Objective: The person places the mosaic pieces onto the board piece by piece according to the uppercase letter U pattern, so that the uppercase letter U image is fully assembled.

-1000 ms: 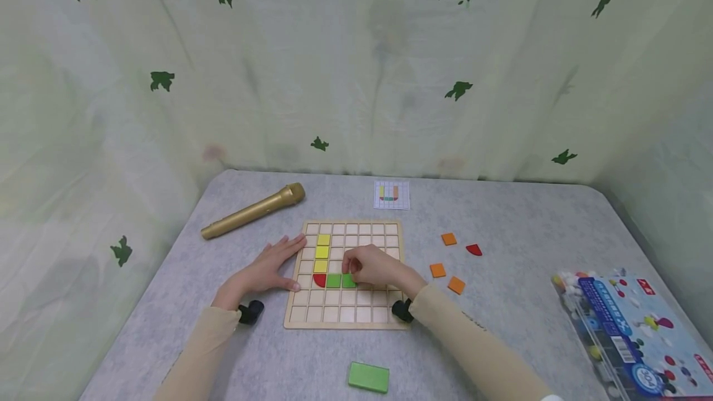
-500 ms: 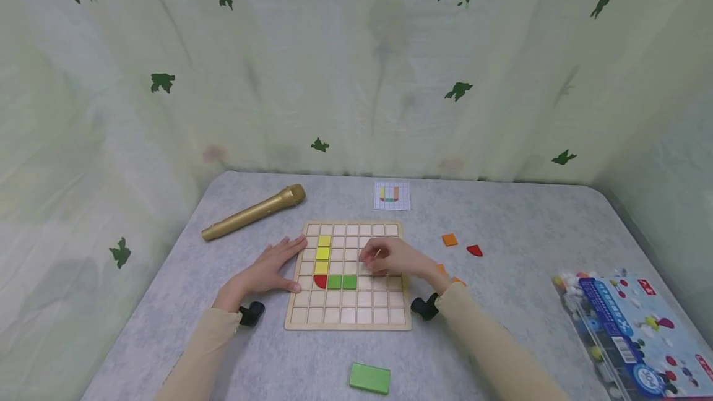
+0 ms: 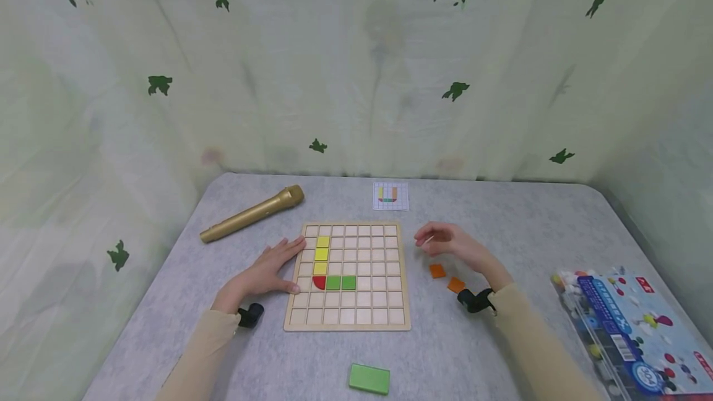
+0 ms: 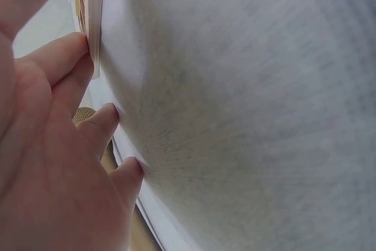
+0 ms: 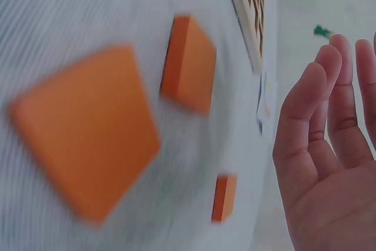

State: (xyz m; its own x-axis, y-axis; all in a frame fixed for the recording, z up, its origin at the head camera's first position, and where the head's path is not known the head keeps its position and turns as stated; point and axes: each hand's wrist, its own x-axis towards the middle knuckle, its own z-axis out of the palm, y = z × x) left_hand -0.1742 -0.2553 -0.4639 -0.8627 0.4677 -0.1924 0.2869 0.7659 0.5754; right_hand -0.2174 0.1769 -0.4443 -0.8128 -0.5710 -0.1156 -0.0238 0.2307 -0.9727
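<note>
A wooden grid board (image 3: 382, 320) lies mid-table. On it, yellow square tiles (image 3: 321, 254) run down a column to a red quarter-round tile (image 3: 319, 282), with two green square tiles (image 3: 340, 283) to its right. My left hand (image 3: 267, 271) rests with fingers spread at the board's left edge, fingertips touching the frame and the cloth. My right hand (image 3: 459, 246), fingers loosely bent and holding nothing, hovers right of the board over orange square tiles (image 3: 437, 271). A third orange tile (image 5: 224, 198) shows in the right wrist view; in the head view the hand hides it.
A gold microphone (image 3: 253, 213) lies at the back left. Behind the board is a small pattern card (image 3: 390, 196) with a coloured U shape. A green block (image 3: 369, 379) lies near the front. At the right stands a boxed set (image 3: 640, 333) with coloured balls.
My right hand has left the green tiles on the board and moved right, to above the loose orange tiles. It now covers the loose red piece. My left hand has stayed put.
</note>
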